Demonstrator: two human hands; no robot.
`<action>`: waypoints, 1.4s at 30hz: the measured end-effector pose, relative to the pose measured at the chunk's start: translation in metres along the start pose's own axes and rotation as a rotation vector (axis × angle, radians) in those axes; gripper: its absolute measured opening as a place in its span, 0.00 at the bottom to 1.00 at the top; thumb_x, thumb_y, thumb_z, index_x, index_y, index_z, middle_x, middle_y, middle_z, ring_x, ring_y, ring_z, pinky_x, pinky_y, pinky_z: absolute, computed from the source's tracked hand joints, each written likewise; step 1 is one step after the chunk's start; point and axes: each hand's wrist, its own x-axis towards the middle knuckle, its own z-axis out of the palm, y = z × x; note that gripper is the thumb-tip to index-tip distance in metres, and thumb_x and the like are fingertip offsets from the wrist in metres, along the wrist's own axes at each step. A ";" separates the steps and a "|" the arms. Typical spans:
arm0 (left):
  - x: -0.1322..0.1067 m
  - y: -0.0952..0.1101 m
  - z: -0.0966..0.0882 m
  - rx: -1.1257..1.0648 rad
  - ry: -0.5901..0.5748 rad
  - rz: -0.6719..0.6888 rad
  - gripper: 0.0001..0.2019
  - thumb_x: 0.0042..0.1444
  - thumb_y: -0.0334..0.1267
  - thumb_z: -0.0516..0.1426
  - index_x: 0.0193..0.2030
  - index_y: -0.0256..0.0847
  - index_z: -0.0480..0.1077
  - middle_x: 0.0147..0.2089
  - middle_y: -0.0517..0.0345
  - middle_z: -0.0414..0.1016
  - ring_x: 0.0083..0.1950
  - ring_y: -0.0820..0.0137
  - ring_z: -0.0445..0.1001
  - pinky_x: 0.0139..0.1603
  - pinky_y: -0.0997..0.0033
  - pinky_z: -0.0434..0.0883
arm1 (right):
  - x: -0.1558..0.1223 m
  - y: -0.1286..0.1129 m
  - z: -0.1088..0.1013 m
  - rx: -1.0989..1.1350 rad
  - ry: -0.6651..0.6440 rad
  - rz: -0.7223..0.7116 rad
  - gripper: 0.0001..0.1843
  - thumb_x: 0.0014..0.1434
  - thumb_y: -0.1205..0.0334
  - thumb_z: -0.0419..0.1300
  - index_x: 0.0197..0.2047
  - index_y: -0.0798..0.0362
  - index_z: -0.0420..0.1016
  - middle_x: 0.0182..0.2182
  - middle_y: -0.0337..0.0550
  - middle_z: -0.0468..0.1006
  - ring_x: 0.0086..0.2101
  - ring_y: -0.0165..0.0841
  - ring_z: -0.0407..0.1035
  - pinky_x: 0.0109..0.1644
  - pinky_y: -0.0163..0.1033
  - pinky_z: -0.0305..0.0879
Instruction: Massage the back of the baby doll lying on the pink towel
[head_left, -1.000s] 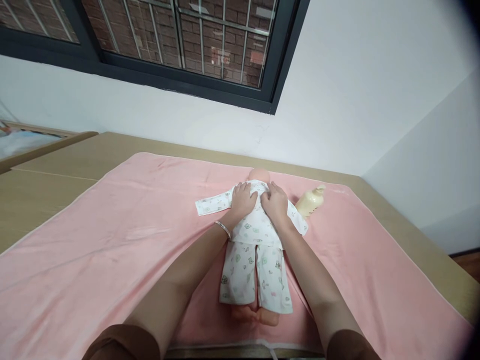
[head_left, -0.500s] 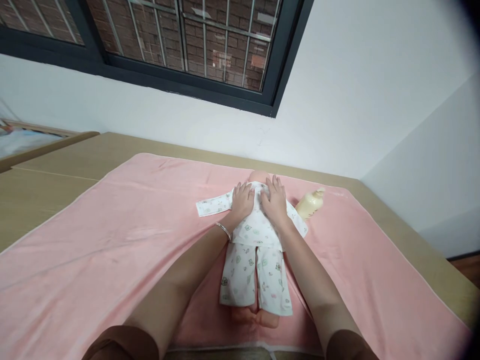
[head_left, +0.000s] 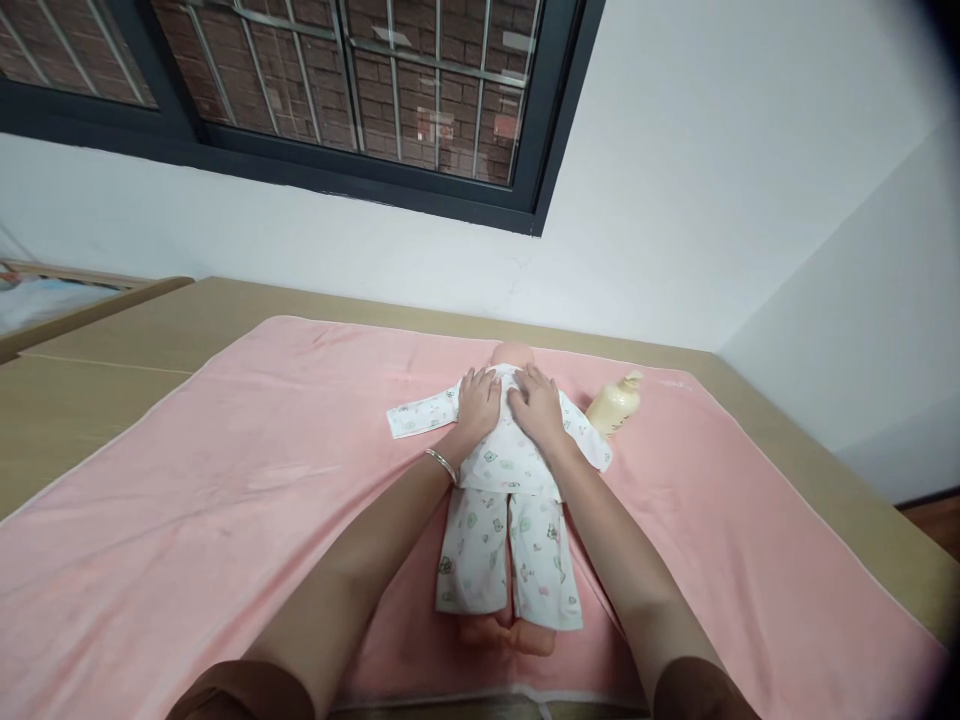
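A baby doll (head_left: 510, 520) in white printed pyjamas lies lengthwise on a pink towel (head_left: 225, 490), its head away from me and its bare feet toward me. My left hand (head_left: 478, 402) rests flat on the left side of its upper body, fingers stretched out. My right hand (head_left: 535, 408) lies flat on the right side, fingers spread, close beside the left. Both hands press on the cloth of the shirt and hold nothing. A silver bangle sits on my left wrist.
A cream pump bottle (head_left: 615, 405) lies on the towel just right of the doll's shoulder. The towel covers a wooden table (head_left: 112, 340) set against a white wall. A dark-framed window (head_left: 337, 90) is above. A wooden-edged piece of furniture stands far left.
Both hands have stayed on the doll's upper body, sliding slightly up and back down. The view has shifted a little.
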 end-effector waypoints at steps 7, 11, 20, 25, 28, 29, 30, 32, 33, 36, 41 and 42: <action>0.000 0.002 -0.003 0.033 -0.026 -0.004 0.24 0.70 0.43 0.39 0.61 0.38 0.68 0.67 0.47 0.67 0.73 0.59 0.56 0.74 0.50 0.53 | -0.001 -0.005 -0.001 -0.006 -0.067 0.012 0.24 0.64 0.58 0.51 0.60 0.52 0.70 0.66 0.53 0.63 0.66 0.47 0.54 0.69 0.62 0.44; 0.000 0.001 -0.003 0.038 -0.025 -0.002 0.24 0.70 0.44 0.38 0.61 0.39 0.68 0.67 0.48 0.67 0.73 0.58 0.56 0.73 0.49 0.55 | 0.000 -0.005 -0.006 0.004 0.071 0.005 0.25 0.64 0.60 0.49 0.62 0.53 0.68 0.67 0.53 0.60 0.66 0.43 0.53 0.71 0.56 0.43; 0.001 0.002 -0.004 0.072 -0.051 0.012 0.24 0.70 0.43 0.39 0.60 0.36 0.69 0.66 0.46 0.67 0.72 0.58 0.57 0.74 0.50 0.53 | -0.004 -0.004 0.006 -0.021 -0.093 0.064 0.25 0.66 0.58 0.48 0.64 0.52 0.67 0.66 0.50 0.63 0.67 0.45 0.53 0.71 0.60 0.41; 0.001 0.004 -0.006 0.069 -0.063 0.006 0.23 0.70 0.43 0.40 0.59 0.38 0.69 0.66 0.46 0.68 0.71 0.59 0.59 0.73 0.48 0.54 | -0.003 -0.004 0.005 -0.015 -0.083 0.066 0.26 0.65 0.58 0.49 0.64 0.52 0.67 0.66 0.51 0.63 0.66 0.45 0.53 0.71 0.60 0.41; 0.001 0.006 -0.007 0.082 -0.070 0.009 0.23 0.70 0.43 0.40 0.59 0.38 0.69 0.65 0.46 0.68 0.71 0.58 0.59 0.73 0.49 0.54 | -0.003 -0.005 0.004 -0.017 -0.085 0.067 0.26 0.65 0.59 0.48 0.64 0.52 0.67 0.67 0.51 0.62 0.67 0.45 0.53 0.71 0.60 0.41; 0.001 0.006 -0.008 0.087 -0.073 0.010 0.23 0.70 0.43 0.40 0.59 0.38 0.69 0.65 0.46 0.68 0.71 0.58 0.59 0.73 0.50 0.54 | -0.003 -0.005 0.004 -0.020 -0.086 0.067 0.26 0.65 0.59 0.48 0.64 0.52 0.67 0.67 0.51 0.62 0.67 0.45 0.53 0.71 0.60 0.41; 0.001 0.006 -0.008 0.092 -0.075 0.010 0.22 0.70 0.43 0.41 0.59 0.37 0.69 0.65 0.46 0.69 0.71 0.58 0.60 0.73 0.51 0.54 | -0.003 -0.005 0.004 -0.023 -0.087 0.066 0.26 0.65 0.59 0.48 0.64 0.52 0.66 0.67 0.51 0.62 0.67 0.45 0.53 0.71 0.61 0.42; 0.001 0.007 -0.009 0.099 -0.076 0.009 0.22 0.70 0.42 0.41 0.59 0.38 0.70 0.65 0.47 0.69 0.70 0.58 0.60 0.73 0.51 0.54 | -0.004 -0.005 0.004 -0.029 -0.093 0.068 0.26 0.65 0.59 0.49 0.65 0.52 0.66 0.67 0.51 0.62 0.67 0.46 0.52 0.70 0.61 0.42; 0.001 0.007 -0.009 0.101 -0.077 0.011 0.22 0.70 0.42 0.41 0.58 0.39 0.70 0.64 0.48 0.70 0.70 0.58 0.61 0.73 0.51 0.54 | -0.004 -0.005 0.004 -0.032 -0.096 0.068 0.26 0.65 0.59 0.49 0.65 0.52 0.66 0.67 0.51 0.61 0.67 0.46 0.52 0.70 0.61 0.42; 0.002 0.007 -0.009 0.100 -0.081 0.021 0.21 0.70 0.41 0.41 0.58 0.39 0.70 0.63 0.49 0.71 0.69 0.58 0.62 0.72 0.51 0.55 | -0.003 -0.004 0.005 -0.036 -0.104 0.074 0.26 0.65 0.59 0.49 0.65 0.52 0.66 0.67 0.51 0.61 0.67 0.46 0.52 0.71 0.61 0.42; 0.003 0.004 -0.007 0.093 -0.068 0.018 0.21 0.69 0.42 0.42 0.58 0.39 0.70 0.63 0.49 0.71 0.68 0.56 0.62 0.71 0.50 0.56 | 0.003 -0.020 -0.018 0.039 -0.161 0.072 0.27 0.65 0.59 0.52 0.65 0.55 0.65 0.67 0.54 0.60 0.67 0.48 0.53 0.71 0.62 0.43; 0.003 0.003 -0.007 0.093 -0.069 0.032 0.21 0.69 0.41 0.42 0.58 0.38 0.70 0.63 0.48 0.71 0.68 0.56 0.63 0.71 0.49 0.56 | 0.000 -0.027 -0.030 0.110 -0.146 0.040 0.27 0.65 0.58 0.52 0.65 0.55 0.66 0.66 0.54 0.62 0.67 0.47 0.53 0.71 0.61 0.43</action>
